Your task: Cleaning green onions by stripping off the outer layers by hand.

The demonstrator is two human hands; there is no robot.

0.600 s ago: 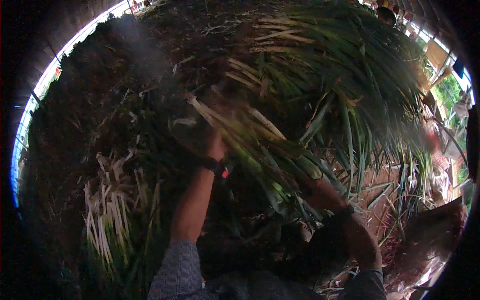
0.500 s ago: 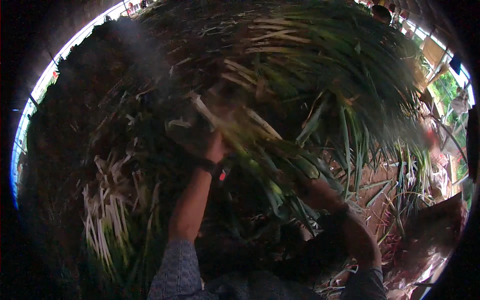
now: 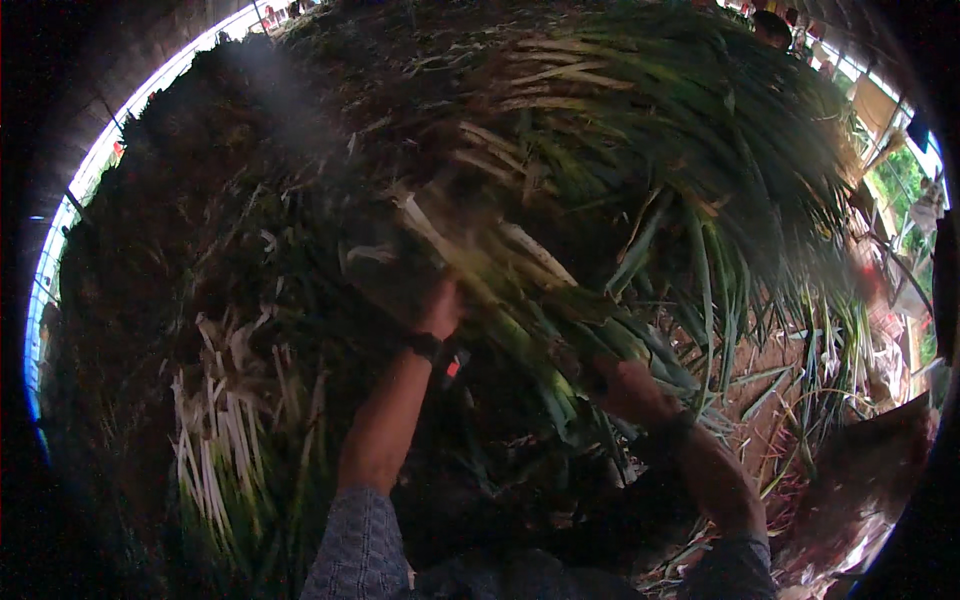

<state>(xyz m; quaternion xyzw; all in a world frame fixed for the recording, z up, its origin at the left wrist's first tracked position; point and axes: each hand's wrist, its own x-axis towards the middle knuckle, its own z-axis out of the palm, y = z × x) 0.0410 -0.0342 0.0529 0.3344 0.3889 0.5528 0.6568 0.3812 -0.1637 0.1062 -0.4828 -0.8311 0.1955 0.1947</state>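
Observation:
A bundle of leeks (image 3: 500, 290) lies slantwise between my hands, its pale root ends up and to the left, its green leaves down and to the right. My left hand (image 3: 441, 306) is closed around the pale stalks, its fingers partly hidden beneath them. Farther down, my right hand (image 3: 632, 390) grips the leafy part; shadow and leaves cover most of its fingers. One white stalk (image 3: 425, 225) sticks out past my left hand. A dark band with a small red spot (image 3: 452, 368) sits at my left wrist.
A large heap of leeks (image 3: 690, 130) spreads across the far right. More leeks (image 3: 215, 450) with white stalks lie at the near left. Loose leaves litter brown ground (image 3: 745, 390) at the right, beside a dark reddish sheet (image 3: 850, 480). Another person's head (image 3: 772, 28) shows far right.
The whole view has shifted slightly right and down. My left hand keeps its hold. Around my right hand the leaves now lie differently, and that hand shows more clearly.

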